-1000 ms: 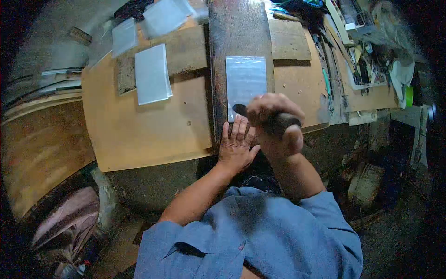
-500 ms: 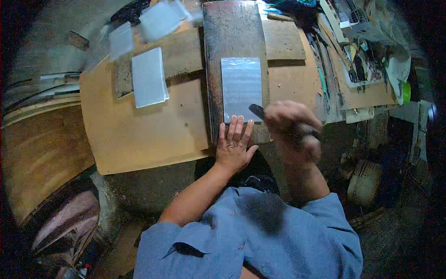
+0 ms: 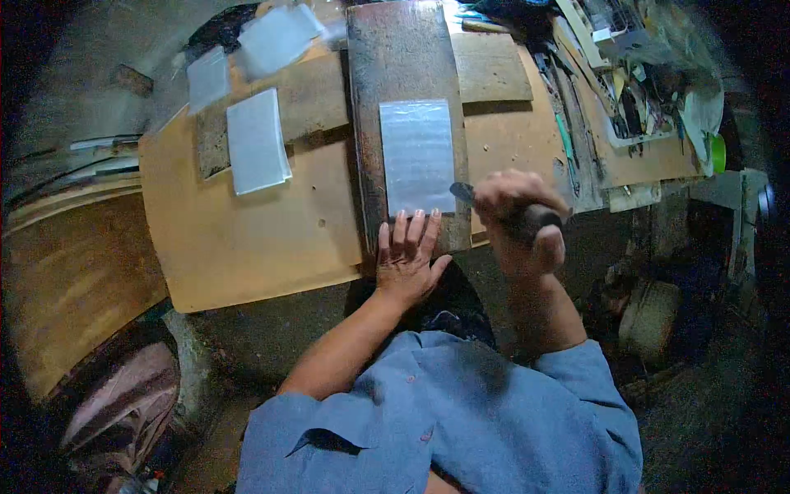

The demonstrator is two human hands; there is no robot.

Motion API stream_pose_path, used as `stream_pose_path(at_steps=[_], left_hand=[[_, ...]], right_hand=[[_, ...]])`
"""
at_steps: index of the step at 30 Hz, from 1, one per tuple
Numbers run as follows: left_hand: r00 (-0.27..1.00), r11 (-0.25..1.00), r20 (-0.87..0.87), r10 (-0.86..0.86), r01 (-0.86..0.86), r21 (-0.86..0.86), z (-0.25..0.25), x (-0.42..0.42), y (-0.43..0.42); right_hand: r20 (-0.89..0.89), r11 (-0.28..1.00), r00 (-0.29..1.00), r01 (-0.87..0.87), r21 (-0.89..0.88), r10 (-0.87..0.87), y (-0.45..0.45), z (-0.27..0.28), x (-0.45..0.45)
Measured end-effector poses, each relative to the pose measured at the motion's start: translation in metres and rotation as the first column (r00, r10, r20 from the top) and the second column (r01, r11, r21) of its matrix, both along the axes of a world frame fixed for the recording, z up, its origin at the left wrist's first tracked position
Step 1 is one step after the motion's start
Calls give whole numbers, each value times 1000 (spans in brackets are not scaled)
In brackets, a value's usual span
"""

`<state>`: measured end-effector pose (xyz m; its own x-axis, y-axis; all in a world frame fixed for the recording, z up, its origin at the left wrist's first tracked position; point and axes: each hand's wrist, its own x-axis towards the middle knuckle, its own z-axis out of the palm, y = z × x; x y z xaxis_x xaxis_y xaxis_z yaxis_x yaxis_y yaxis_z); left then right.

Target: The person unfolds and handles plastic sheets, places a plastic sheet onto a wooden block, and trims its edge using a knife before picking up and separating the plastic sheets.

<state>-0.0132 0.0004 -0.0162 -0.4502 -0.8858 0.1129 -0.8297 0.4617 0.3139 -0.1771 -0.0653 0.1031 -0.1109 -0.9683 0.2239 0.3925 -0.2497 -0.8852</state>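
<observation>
My left hand (image 3: 406, 265) lies flat with its fingers stretched forward. Its fingertips touch the lower edge of a whitish, shiny plastic-looking sheet (image 3: 417, 156), which rests on a long dark wooden board (image 3: 403, 58). To the right, my right hand (image 3: 520, 206) is wrapped round a knife (image 3: 462, 193) with a thick dark handle. The short dark blade points left, close to the sheet's lower right corner; whether it touches the board I cannot tell. Motion blurs this hand somewhat.
Left of the board, a stack of similar white sheets (image 3: 257, 142) lies across a wooden plank (image 3: 317, 95). More sheets (image 3: 280, 39) lie farther back. Several tools and a cluttered white tray (image 3: 646, 142) occupy the right side. The tan tabletop (image 3: 247, 255) ends in front of me.
The view has shifted slightly. My right hand and knife have turned a little, while my left hand stays flat at the sheet's lower edge.
</observation>
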Motion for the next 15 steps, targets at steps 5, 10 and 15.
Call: stream_pose_path(at_steps=[5,10,15], left_hand=[[998,998,55,23,-20,-59,-3,-1,1],[997,997,76,22,-16,-80,-12,-1,3],[996,999,91,-10,5,54,-22,1,8]], right_hand=[[193,994,981,52,-92,-33,-1,12,7],[153,998,988,23,-51,-15,9,9,38],[173,982,969,-161,-99,176,5,27,52]])
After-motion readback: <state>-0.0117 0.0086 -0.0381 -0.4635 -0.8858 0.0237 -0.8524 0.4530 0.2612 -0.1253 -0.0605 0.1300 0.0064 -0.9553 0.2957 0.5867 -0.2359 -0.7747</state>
